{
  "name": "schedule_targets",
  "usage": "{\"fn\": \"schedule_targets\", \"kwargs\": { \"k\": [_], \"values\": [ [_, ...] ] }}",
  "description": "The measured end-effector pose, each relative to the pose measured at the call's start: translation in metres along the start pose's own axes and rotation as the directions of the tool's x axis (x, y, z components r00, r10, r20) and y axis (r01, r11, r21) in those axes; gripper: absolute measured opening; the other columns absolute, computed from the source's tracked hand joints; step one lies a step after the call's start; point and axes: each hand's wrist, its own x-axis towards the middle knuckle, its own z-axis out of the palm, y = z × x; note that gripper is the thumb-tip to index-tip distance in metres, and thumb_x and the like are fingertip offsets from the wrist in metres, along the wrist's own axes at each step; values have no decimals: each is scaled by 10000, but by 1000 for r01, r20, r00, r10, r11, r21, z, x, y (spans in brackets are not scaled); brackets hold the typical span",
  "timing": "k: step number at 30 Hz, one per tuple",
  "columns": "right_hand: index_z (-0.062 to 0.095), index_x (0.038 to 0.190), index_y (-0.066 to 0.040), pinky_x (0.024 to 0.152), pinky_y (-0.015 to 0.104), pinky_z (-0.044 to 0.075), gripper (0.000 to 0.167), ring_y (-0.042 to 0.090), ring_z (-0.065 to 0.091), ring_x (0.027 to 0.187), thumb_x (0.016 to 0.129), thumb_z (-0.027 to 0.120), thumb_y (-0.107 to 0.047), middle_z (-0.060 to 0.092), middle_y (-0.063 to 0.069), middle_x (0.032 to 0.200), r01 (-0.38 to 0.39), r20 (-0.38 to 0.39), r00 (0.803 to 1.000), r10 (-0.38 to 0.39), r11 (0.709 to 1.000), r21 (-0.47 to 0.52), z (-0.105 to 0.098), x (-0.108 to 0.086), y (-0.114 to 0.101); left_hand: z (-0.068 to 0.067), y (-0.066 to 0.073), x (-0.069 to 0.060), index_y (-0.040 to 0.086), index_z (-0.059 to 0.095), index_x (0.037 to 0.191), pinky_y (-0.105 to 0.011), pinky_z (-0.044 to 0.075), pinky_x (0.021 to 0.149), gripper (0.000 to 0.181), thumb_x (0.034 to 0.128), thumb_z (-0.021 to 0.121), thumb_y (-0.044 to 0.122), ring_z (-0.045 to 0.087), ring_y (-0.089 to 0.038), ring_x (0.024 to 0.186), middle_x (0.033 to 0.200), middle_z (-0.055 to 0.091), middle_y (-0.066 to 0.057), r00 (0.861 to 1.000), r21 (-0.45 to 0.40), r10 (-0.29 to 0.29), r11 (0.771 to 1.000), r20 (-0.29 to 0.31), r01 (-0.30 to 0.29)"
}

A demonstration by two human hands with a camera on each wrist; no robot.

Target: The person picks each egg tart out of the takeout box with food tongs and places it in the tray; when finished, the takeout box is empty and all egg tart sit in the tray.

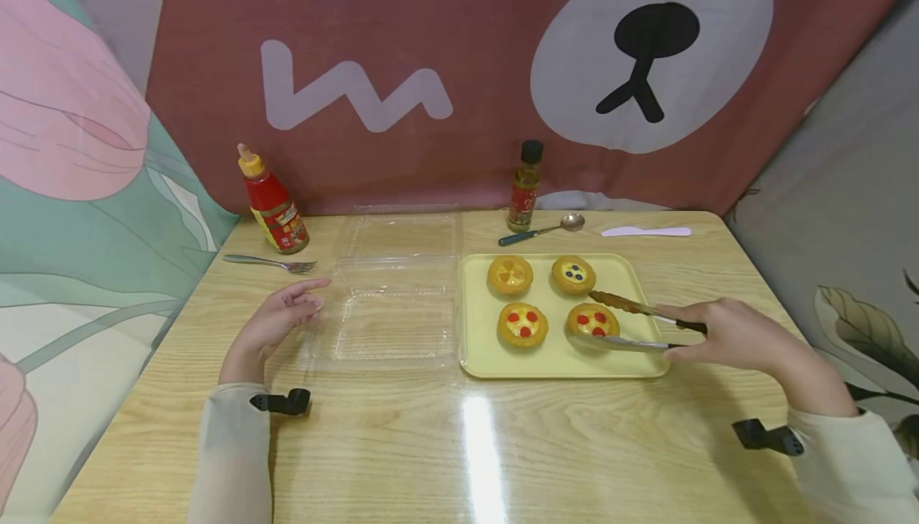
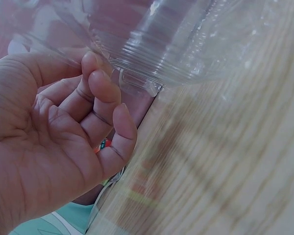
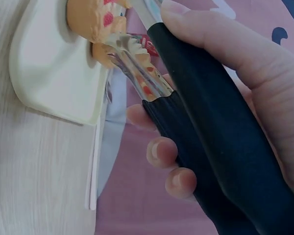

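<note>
My right hand (image 1: 743,336) holds a pair of metal tongs (image 1: 635,344) by its black handles (image 3: 206,122). The spread tips lie on either side of the lower-right egg tart (image 1: 593,320), topped with red pieces; whether they touch it I cannot tell. That tart sits on a pale yellow tray (image 1: 553,364) with another red-topped tart (image 1: 522,325), an orange-topped one (image 1: 510,275) and one with dark berries (image 1: 573,275). On the left, a clear plastic clamshell box (image 1: 395,325) lies opened flat. My left hand (image 1: 276,321) pinches its left rim with curled fingers (image 2: 105,93).
Behind the box stands a red squeeze bottle (image 1: 276,209) with a fork (image 1: 269,262) in front. A dark-capped seasoning bottle (image 1: 525,189), a spoon (image 1: 542,229) and a lilac knife (image 1: 646,231) are behind the tray. A printed cloth (image 1: 488,109) hangs at the table's back edge.
</note>
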Motion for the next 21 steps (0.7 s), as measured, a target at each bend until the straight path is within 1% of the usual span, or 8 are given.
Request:
{"fn": "schedule_targets", "kwargs": {
  "k": [3,7,10,11,13,14,17,21],
  "values": [
    [633,1215,-10,553,262,411,659,-36,412,524,714,801,-404,687,182,1002,-14,1,1000,14,1000,6,-4,-4,2,0,0,0,3,421,1395,-250,479,713,492,953,573,156,549,-108,775,843,558,13,1000,2,3,1000,2,-3],
    [631,1214,-5,527,247,392,659,-35,388,486,705,813,-382,691,174,971,-23,-29,999,23,999,22,-10,-10,5,-1,-2,1,10,435,1387,-249,482,713,477,953,572,154,551,-109,775,847,560,3,1000,-2,10,1000,6,-10],
    [625,1222,-4,485,222,332,647,-42,264,440,705,821,-339,650,0,722,-23,-68,997,25,999,25,-14,-14,8,-2,-4,2,38,458,1377,-249,484,717,458,952,575,161,551,-109,777,851,557,3,1000,1,5,1000,1,-5],
    [628,1218,-3,465,216,317,640,-50,231,433,700,826,-321,587,-64,625,-20,-88,996,22,1000,16,-15,-15,10,-2,-4,2,46,463,1374,-248,484,719,454,952,576,165,550,-110,778,852,555,1,1000,4,2,1000,-1,-2],
    [614,1234,0,447,213,284,640,-43,157,421,712,820,-308,420,-138,535,-39,-99,994,39,999,7,-18,-17,13,-3,-5,2,58,466,1374,-247,485,726,453,952,578,176,548,-111,786,860,551,2,1000,10,-4,1000,-2,4],
    [600,1248,7,441,215,273,645,-36,135,419,725,811,-306,362,-140,521,-56,-95,994,56,998,6,-20,-18,15,-3,-5,2,63,468,1373,-247,485,730,450,952,578,178,548,-112,790,864,550,1,1000,12,-6,1000,-4,6],
    [556,1296,7,432,231,274,673,-6,130,406,764,780,-338,374,-101,527,-142,-71,987,142,990,15,-23,-19,19,-3,-5,2,68,471,1375,-246,488,738,449,952,576,178,549,-111,800,878,559,-1,1000,15,-6,1000,-2,6],
    [444,1385,13,443,279,288,757,66,205,391,838,681,-454,398,-18,493,-302,7,953,302,952,41,-24,-16,25,-3,-4,2,59,469,1377,-243,490,742,454,951,578,173,554,-103,804,891,577,0,1000,9,-5,1000,-1,5]
  ]
}}
